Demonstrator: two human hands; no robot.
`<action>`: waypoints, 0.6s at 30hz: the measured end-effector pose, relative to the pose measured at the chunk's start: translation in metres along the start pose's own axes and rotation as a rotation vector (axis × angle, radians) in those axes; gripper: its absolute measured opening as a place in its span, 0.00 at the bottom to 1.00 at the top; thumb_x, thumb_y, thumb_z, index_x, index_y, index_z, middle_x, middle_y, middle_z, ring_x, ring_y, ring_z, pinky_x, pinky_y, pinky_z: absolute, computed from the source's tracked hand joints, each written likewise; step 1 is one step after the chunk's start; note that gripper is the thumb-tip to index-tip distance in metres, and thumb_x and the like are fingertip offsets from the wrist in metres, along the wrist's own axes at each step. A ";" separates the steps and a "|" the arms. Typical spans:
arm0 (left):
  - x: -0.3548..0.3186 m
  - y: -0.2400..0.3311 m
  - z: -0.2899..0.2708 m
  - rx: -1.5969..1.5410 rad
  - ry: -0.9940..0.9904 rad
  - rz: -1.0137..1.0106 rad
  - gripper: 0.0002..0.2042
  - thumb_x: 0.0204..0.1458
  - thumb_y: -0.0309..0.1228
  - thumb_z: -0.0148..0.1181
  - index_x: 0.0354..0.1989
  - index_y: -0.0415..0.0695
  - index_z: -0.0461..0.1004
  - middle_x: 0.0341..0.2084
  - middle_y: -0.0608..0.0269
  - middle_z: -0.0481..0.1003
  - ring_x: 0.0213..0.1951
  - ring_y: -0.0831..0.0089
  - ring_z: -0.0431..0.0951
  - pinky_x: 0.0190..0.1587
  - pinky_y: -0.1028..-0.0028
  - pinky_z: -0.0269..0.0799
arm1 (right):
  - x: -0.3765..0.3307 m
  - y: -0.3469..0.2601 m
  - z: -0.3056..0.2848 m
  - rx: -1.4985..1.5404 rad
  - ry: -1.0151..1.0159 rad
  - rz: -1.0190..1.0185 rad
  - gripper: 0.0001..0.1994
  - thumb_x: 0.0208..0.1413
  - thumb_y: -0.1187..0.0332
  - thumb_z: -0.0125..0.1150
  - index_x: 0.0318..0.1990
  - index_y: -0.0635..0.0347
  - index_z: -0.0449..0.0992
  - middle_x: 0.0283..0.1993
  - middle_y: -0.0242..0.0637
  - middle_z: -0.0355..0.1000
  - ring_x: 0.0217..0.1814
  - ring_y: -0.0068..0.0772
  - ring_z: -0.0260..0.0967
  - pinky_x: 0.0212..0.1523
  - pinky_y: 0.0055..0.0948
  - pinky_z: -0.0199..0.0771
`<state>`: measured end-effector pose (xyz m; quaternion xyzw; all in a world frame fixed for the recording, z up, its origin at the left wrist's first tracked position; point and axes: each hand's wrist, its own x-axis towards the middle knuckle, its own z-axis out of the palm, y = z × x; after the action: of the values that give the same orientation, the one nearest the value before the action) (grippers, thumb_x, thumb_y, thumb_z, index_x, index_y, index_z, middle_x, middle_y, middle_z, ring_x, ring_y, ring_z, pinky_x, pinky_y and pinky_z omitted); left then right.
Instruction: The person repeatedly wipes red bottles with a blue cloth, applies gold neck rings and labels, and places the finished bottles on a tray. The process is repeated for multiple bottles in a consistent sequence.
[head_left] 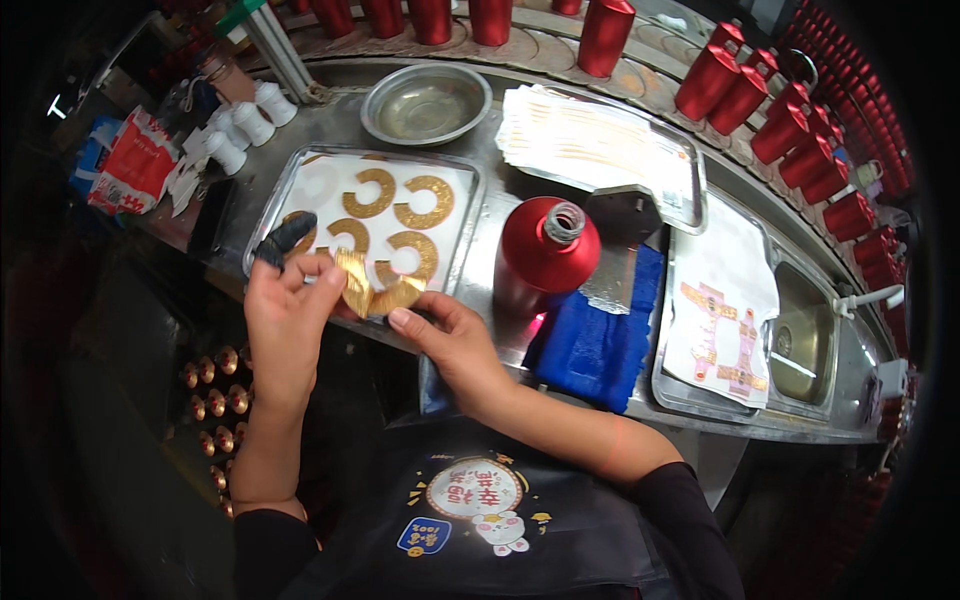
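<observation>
A curved gold label (357, 283), shaped like an open ring, is pinched between my two hands over the near edge of a metal tray. My left hand (290, 305) grips its left end with thumb and fingers; a black cover wraps one fingertip. My right hand (445, 335) holds the other end by thumb and forefinger. Beneath, several more gold C-shaped labels (425, 202) lie on white sheet in the tray (470, 190). To the right stands a glossy red bottle (535, 255) with an open neck, upright beside a blue cloth (600, 345).
Behind the tray sits a round metal bowl (425, 105). A second tray (690, 215) bears a stack of white label sheets (590, 150). At right, a tray with patterned labels (715, 330) adjoins a sink (805, 335). Red bottles (605, 38) line a conveyor (530, 55); white thread spools (250, 120) stand left.
</observation>
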<state>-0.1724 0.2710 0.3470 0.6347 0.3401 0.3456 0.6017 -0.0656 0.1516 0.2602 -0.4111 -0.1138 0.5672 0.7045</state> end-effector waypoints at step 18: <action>-0.029 -0.027 0.110 -0.294 -0.236 0.082 0.19 0.58 0.17 0.60 0.57 0.35 0.63 0.39 0.63 0.73 0.33 0.84 0.79 0.36 0.83 0.76 | -0.076 -0.149 -0.089 -1.050 0.062 -0.634 0.15 0.53 0.83 0.64 0.49 0.67 0.75 0.44 0.30 0.72 0.44 0.15 0.72 0.44 0.17 0.73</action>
<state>-0.0950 0.1892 0.3153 0.5894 0.1867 0.3389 0.7092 0.0708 0.0406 0.3325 -0.6655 -0.4745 0.1859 0.5454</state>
